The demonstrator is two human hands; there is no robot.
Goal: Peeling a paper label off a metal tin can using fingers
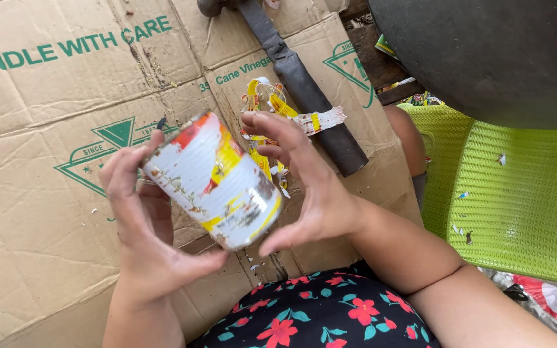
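A tin can (217,182) with a mostly torn-off white, yellow and red paper label is held tilted in front of me. My left hand (140,222) grips it from the left and below, fingers on its top rim. My right hand (307,183) touches its right side, and torn yellow-and-white label strips (272,129) hang from its fingertips.
Flattened cardboard boxes (46,129) cover the ground. A long dark metal tool (304,84) lies on the cardboard behind the hands. A green plastic chair (517,200) stands at the right, with a dark round object (485,51) above it. Paper scraps lie about.
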